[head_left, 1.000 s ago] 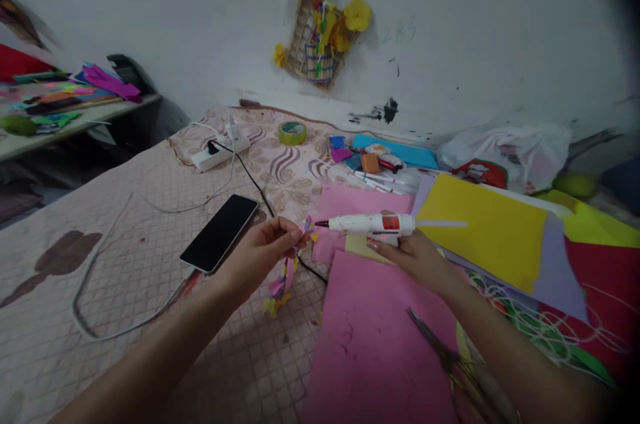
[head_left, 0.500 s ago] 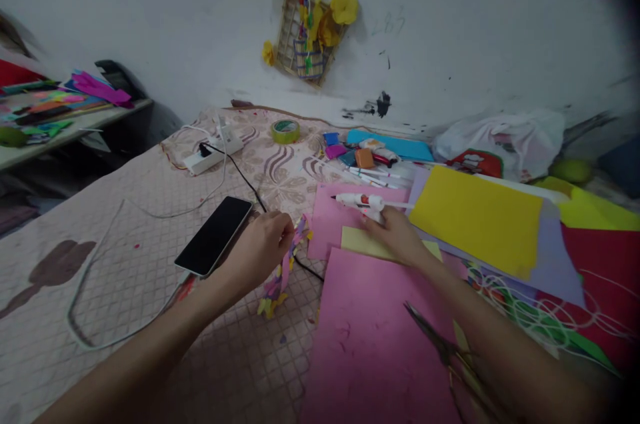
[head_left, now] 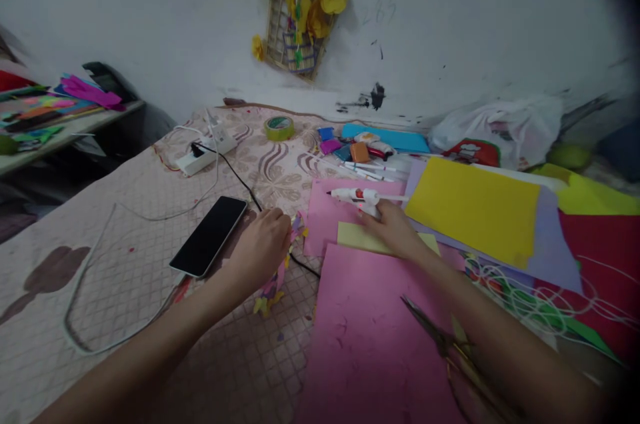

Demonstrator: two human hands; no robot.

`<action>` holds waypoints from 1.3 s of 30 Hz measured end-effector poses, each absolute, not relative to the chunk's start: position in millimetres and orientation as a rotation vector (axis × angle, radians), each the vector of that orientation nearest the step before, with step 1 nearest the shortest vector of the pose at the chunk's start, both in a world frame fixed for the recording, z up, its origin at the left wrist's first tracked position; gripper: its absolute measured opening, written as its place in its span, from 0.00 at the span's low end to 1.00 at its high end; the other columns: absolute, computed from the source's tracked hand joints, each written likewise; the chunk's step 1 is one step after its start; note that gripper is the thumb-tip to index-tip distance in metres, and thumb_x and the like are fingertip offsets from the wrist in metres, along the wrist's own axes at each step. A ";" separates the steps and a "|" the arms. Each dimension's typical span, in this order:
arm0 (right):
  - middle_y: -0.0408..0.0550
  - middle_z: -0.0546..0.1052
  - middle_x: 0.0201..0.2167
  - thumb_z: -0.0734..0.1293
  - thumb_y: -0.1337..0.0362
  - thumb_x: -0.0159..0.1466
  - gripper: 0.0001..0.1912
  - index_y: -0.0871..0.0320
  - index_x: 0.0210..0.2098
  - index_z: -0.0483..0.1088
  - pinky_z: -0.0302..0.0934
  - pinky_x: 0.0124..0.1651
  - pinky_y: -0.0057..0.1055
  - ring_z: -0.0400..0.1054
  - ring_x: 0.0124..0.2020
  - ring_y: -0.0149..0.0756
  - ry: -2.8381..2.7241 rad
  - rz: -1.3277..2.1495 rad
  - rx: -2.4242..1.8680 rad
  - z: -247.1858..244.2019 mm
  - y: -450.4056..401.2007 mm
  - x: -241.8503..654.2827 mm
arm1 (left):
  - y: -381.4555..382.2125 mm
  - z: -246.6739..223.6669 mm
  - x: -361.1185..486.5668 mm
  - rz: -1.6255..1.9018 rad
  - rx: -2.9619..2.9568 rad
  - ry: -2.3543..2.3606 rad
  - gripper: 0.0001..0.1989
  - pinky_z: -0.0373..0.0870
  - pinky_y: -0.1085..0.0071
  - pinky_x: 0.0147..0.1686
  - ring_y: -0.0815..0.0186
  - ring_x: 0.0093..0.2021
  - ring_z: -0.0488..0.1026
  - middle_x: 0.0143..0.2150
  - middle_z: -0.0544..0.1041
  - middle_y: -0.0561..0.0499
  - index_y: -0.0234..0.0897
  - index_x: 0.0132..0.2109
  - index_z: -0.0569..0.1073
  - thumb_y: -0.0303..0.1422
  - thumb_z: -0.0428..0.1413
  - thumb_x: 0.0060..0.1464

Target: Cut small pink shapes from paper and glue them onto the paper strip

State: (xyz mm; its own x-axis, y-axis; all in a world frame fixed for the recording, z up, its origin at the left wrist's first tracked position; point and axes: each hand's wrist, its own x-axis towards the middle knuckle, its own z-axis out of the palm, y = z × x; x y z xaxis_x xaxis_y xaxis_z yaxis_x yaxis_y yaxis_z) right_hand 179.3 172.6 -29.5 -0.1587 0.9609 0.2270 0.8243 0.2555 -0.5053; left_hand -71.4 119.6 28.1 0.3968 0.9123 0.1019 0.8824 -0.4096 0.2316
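Observation:
My left hand is closed on a strip decorated with small purple, pink and yellow paper pieces. The strip hangs below the fist toward the table, and part of it is hidden behind the hand. My right hand grips the handle of a white hot glue gun with a glue stick at its back. Its dark nozzle points left, over a pink sheet. Beneath the right forearm lies a larger pink sheet, with open-handled scissors on its right part.
A phone lies left of my left hand, its white cable looping over the tablecloth. Further back are a power strip and a tape roll. Yellow paper, white cord and a plastic bag lie right.
The view has shifted slightly, moving the scene a little left and up. Both hands keep their grips, and the glue gun stays over the pink sheet.

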 end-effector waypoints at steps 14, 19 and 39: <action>0.47 0.67 0.20 0.59 0.54 0.59 0.15 0.58 0.23 0.62 0.46 0.23 0.29 0.60 0.21 0.35 -2.038 0.392 -1.586 -29.0 171.9 179.5 | 123.1 21.1 -69.2 0.267 2.581 1.630 0.08 0.61 0.62 0.37 0.60 0.34 0.64 0.30 0.67 0.45 0.34 0.28 0.67 0.26 0.46 0.52; 0.46 0.66 0.19 0.59 0.54 0.59 0.15 0.58 0.22 0.62 0.46 0.22 0.29 0.59 0.21 0.35 -2.024 0.388 -1.590 -29.1 171.7 179.3 | 123.9 16.8 -69.3 0.274 2.614 1.613 0.08 0.61 0.62 0.37 0.60 0.33 0.64 0.29 0.67 0.45 0.34 0.28 0.67 0.25 0.46 0.52; 0.49 0.69 0.24 0.60 0.56 0.59 0.13 0.59 0.26 0.62 0.48 0.25 0.29 0.62 0.26 0.37 -2.037 0.390 -1.605 -30.8 172.6 180.4 | 120.7 24.0 -72.2 0.246 2.551 1.650 0.07 0.62 0.63 0.37 0.60 0.35 0.66 0.32 0.69 0.45 0.34 0.31 0.68 0.27 0.47 0.53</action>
